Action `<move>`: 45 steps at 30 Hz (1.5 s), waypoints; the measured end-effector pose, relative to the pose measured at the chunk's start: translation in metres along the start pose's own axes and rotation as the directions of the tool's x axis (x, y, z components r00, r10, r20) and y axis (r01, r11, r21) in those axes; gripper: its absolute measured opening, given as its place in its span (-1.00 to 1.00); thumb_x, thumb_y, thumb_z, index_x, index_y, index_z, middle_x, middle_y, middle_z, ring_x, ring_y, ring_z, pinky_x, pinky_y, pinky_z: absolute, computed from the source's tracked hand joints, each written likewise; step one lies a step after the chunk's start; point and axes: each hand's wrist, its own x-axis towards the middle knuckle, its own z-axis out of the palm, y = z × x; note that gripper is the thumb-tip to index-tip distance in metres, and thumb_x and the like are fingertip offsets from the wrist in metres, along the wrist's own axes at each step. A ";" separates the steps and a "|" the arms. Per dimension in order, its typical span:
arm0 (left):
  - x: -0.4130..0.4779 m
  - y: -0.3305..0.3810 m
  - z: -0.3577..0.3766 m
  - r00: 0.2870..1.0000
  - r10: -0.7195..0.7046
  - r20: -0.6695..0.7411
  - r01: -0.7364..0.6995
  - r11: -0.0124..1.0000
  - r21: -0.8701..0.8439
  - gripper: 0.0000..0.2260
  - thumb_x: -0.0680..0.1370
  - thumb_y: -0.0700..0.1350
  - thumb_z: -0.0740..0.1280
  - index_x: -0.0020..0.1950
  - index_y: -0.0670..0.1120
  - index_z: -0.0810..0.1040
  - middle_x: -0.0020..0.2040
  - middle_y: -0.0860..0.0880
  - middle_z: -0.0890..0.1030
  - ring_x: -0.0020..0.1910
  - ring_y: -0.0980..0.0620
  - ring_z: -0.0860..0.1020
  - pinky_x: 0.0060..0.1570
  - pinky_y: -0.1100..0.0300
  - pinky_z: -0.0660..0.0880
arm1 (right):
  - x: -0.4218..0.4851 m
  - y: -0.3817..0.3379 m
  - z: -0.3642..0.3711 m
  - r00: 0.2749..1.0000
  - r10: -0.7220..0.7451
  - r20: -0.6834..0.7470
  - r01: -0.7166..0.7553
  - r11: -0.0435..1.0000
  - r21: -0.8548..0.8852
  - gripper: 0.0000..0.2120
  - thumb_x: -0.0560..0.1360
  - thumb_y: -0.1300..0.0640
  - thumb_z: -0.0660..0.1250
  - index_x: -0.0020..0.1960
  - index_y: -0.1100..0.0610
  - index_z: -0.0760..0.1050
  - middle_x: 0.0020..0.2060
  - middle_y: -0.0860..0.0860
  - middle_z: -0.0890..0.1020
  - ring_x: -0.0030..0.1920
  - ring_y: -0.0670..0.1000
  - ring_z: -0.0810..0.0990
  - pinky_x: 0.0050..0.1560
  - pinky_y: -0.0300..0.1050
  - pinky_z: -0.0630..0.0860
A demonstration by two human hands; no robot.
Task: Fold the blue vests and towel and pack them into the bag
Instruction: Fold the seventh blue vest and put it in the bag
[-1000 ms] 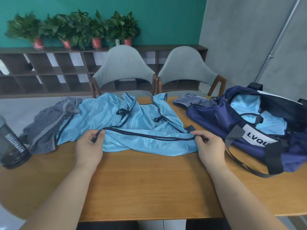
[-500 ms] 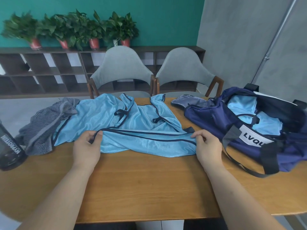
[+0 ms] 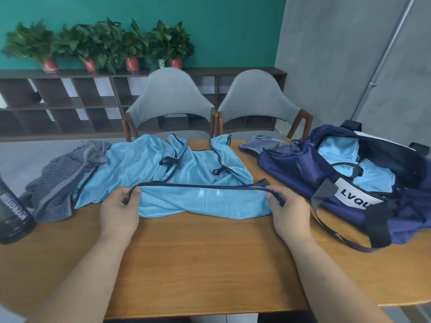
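Observation:
A light blue mesh vest with dark trim lies spread across the wooden table. My left hand pinches the left end of its near hem. At the hem's right end, my right hand pinches the trim, and the edge is stretched taut between the two. A grey striped towel lies crumpled to the left, partly under the vest. The navy bag stands open at the right with blue fabric inside.
A dark water bottle stands at the table's left edge. Two grey chairs are pushed in on the far side. The bag's black strap trails onto the table beside my right wrist. A shelf with potted plants lines the back wall.
Both hands have lifted the vest's near hem slightly and pulled it straighter between them. The vest's front fold has drawn a little toward me.

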 end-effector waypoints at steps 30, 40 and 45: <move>0.042 0.134 -0.046 0.973 0.130 0.193 -0.143 0.988 0.053 -0.93 0.63 -0.02 0.45 0.05 0.00 0.66 -0.07 0.10 0.72 -0.06 0.18 0.64 -0.06 0.19 0.48 | 0.090 -0.092 -0.074 0.999 -0.025 -0.026 0.029 0.982 0.186 -0.87 0.56 -0.06 0.49 0.09 -0.09 0.69 -0.14 -0.24 0.68 -0.06 -0.26 0.62 -0.07 -0.25 0.50; 0.091 0.257 -0.079 0.894 0.393 0.213 -0.447 0.791 0.417 -0.89 0.66 0.08 0.38 0.05 0.07 0.61 -0.09 0.10 0.66 -0.05 0.04 0.61 0.01 0.06 0.53 | 0.147 -0.187 -0.152 0.974 -0.222 -0.048 0.226 0.969 0.097 -0.92 0.55 -0.10 0.49 -0.06 -0.11 0.68 -0.16 -0.11 0.73 -0.08 -0.07 0.66 -0.11 -0.19 0.48; 0.101 0.321 -0.096 0.886 0.419 0.198 -0.463 0.779 0.422 -0.86 0.70 0.04 0.31 0.10 0.00 0.58 -0.10 0.01 0.65 -0.10 -0.06 0.61 -0.05 0.01 0.57 | 0.167 -0.232 -0.186 0.969 -0.245 -0.045 0.249 0.946 0.206 -0.94 0.54 -0.01 0.53 -0.07 -0.05 0.70 -0.17 0.01 0.75 -0.14 0.08 0.67 0.14 0.20 0.67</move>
